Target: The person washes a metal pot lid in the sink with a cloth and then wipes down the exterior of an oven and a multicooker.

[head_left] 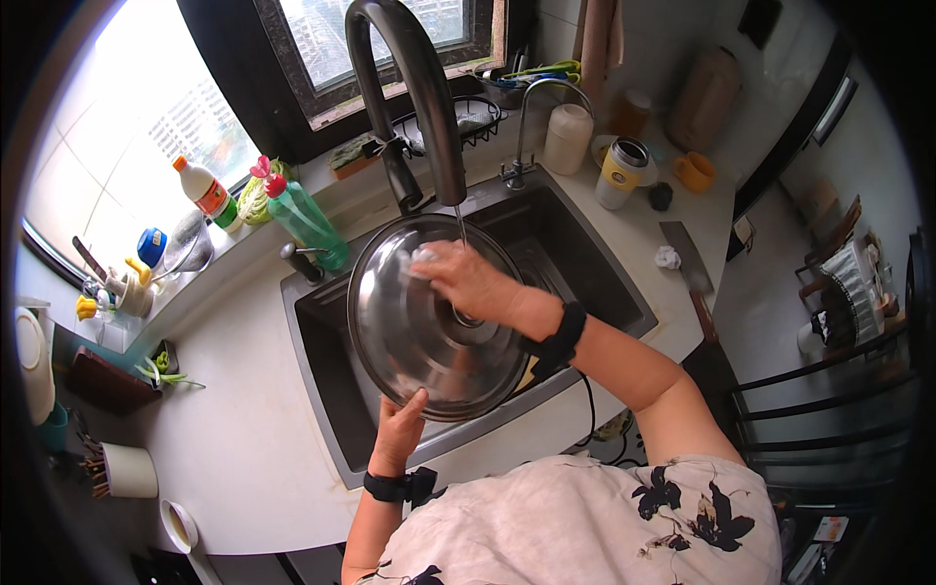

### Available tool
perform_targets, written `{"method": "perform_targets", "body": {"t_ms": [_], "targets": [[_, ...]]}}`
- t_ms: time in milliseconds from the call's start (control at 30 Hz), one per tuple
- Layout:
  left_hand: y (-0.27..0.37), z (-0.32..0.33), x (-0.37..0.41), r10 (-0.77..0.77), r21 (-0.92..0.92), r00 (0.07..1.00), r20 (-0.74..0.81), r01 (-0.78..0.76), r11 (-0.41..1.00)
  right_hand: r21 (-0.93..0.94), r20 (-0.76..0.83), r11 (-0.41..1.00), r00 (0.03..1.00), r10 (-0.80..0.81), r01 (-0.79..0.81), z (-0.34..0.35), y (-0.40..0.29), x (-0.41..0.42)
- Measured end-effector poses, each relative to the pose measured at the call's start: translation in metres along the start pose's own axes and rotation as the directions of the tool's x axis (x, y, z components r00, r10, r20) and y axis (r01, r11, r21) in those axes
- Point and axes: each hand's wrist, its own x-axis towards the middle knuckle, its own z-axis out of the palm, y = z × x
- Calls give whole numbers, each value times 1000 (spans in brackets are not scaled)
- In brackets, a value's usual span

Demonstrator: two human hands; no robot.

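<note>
A round, shiny metal pot lid (409,351) is tilted over the dark sink (322,431). My left hand (404,420) grips its near rim, with the thumb on top and the fingers hidden beneath. My right hand (464,274) is on the lid's upper face, holding a crumpled whitish cloth or wad (422,256) at its fingertips. The lid's knob is mostly hidden by my right wrist. Water (459,219) runs in a thin stream from the tall dark faucet (450,168) and falls by my right hand.
A green soap bottle (303,219) and a dispenser pump (300,259) stand left of the faucet. To the right are a small thin faucet (518,172), a yellow-banded tumbler (620,175), an orange mug (695,172) and a cleaver (687,256) near the counter's edge. A white bowl (179,525) sits at the near left.
</note>
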Motion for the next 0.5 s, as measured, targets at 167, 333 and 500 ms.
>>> {"method": "perform_targets", "body": {"t_ms": [167,333,500], "targets": [[3,4,0,9,-107,1000,-29,-12,994,-59,157,992,982,-104,115,16,-69,-18],[6,-6,-4,29,-175,998,-57,-39,984,-71,179,985,974,-141,156,4,-78,-47],[12,-3,-4,71,-198,996,-57,-81,977,-79,100,997,995,19,-11,-13,-36,-73]]}}
